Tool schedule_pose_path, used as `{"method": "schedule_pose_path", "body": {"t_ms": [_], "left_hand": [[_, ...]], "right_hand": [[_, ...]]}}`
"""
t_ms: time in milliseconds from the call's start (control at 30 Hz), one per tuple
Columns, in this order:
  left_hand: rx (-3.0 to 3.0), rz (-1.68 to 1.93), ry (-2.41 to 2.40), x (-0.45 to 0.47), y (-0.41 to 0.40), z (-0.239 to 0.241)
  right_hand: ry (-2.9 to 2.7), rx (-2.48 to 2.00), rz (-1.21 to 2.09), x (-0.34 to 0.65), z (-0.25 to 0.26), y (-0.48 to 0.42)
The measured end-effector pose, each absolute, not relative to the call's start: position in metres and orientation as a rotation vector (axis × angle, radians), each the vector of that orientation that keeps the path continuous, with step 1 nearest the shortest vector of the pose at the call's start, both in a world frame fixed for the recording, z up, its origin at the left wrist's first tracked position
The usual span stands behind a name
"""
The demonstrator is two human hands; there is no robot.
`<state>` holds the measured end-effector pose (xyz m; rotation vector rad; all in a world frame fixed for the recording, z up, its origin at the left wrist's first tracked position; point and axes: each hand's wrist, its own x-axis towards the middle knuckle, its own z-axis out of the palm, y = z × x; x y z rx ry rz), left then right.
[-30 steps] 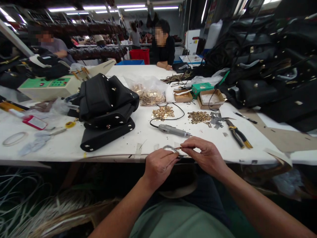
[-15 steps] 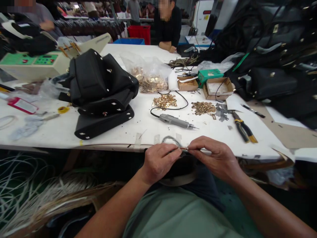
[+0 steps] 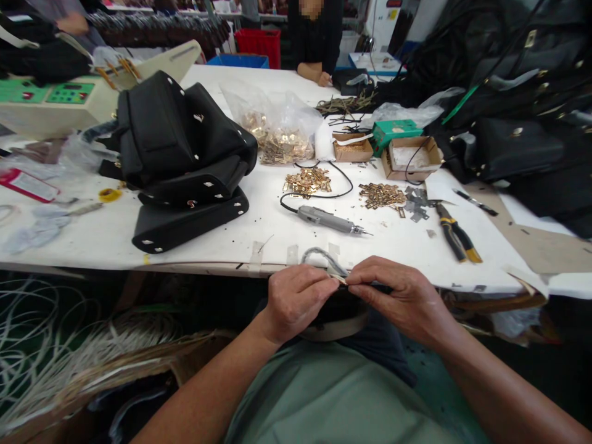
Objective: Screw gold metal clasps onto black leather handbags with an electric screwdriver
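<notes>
right hand (image 3: 402,297) fingers clamped on small thin piece (image 3: 341,280); left hand (image 3: 298,302) fingers together at its other end, exact hold hidden. grey screwdriver (image 3: 325,219) on tabletop (image 3: 222,245) beyond.

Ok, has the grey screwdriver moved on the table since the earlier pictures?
No. The view shifted, but the screwdriver lies in the same place beyond the tape strips on the table.
</notes>
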<state>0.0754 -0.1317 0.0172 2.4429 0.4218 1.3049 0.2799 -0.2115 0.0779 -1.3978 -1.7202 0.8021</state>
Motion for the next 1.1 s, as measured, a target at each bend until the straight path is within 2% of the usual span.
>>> {"method": "schedule_pose_path", "body": {"t_ms": [600,900,1100], "left_hand": [[2.371,1.338,0.519,0.082,-0.136,0.024],[2.289,1.194,0.465,0.081,-0.135,0.026],[2.230,1.130,0.504,0.082,-0.133,0.032]], "right_hand": [[-1.834,-1.426,0.706,0.277,0.084,-0.211],[-1.872,-1.405,0.693,0.276,0.087,-0.210],[-1.880,-1.406,0.509,0.273,0.082,-0.208]]}}
